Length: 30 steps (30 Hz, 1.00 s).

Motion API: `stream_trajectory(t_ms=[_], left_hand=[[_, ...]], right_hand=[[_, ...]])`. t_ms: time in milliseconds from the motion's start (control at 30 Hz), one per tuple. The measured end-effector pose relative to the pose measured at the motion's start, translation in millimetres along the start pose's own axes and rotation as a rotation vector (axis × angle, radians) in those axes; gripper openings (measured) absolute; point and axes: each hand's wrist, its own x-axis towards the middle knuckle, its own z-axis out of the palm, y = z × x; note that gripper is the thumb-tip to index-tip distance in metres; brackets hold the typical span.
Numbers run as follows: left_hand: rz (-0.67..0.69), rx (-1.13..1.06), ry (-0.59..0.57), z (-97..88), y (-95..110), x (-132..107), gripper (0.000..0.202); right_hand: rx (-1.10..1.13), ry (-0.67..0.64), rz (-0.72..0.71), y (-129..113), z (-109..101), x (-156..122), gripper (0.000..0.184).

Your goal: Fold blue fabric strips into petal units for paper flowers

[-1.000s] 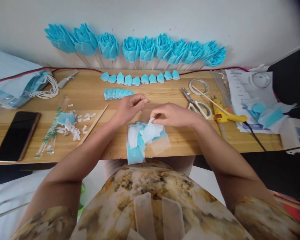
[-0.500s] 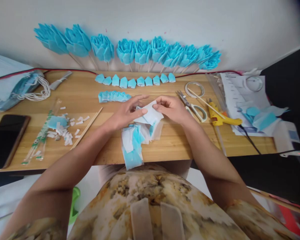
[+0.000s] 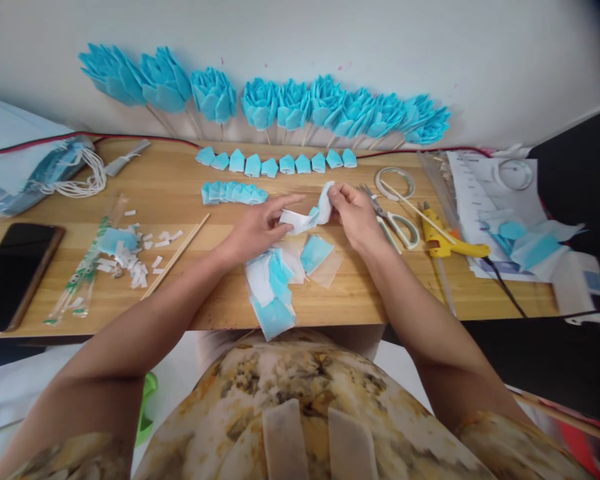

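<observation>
Between my hands is a small white and blue piece of thin fabric (image 3: 300, 221), bent and twisted in its middle. My left hand (image 3: 260, 227) pinches its left end between thumb and fingers. The raised right end is gripped by my right hand (image 3: 353, 212), fingers curled round it. Below them, loose blue and white fabric pieces (image 3: 274, 313) lie in a pile at the table's front edge, one corner hanging over. A blue piece on a sheer one (image 3: 316, 253) lies just right of the pile. Behind my left hand stands a row of folded blue petals (image 3: 234, 193).
Several blue fabric flowers (image 3: 260, 103) on sticks lean on the wall, above a line of folded petals (image 3: 253, 165). Scissors (image 3: 403, 230), a tape roll (image 3: 395, 183) and a yellow glue gun (image 3: 437, 233) lie right. Left are white scraps (image 3: 139, 275), sticks (image 3: 177, 257) and a phone (image 3: 17, 277).
The white piece has been lifted off the pile and turned, its right end now raised in my right hand. The blue piece beneath is uncovered. The view has shifted slightly.
</observation>
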Motion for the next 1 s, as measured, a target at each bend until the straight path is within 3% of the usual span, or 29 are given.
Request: stream_trajectory(t_ms=[200, 367, 600, 733, 900, 1000], left_hand=[[0.046, 0.041, -0.102, 1.6, 4, -3, 0.049], [0.094, 0.013, -0.171, -0.9, 5, -6, 0.04], [0.287, 0.114, -0.381, -3.8, 9, -7, 0.032], [0.348, 0.14, -0.344, -4.9, 7, -3, 0.036], [0.31, 0.019, -0.31, -9.5, 11, -4, 0.048], [0.246, 0.006, -0.202, -8.8, 14, -6, 0.047]], right_hand=[[0.033, 0.065, -0.015, 11, -1, 3, 0.05], [0.129, 0.217, -0.014, 16, -9, 13, 0.049], [0.257, 0.137, 0.05, 15, -13, 16, 0.048], [0.187, 0.135, 0.032, 5, -6, 9, 0.051], [0.067, 0.138, -0.031, -6, 0, 0, 0.057], [0.004, 0.143, -0.037, -11, 1, -3, 0.057]])
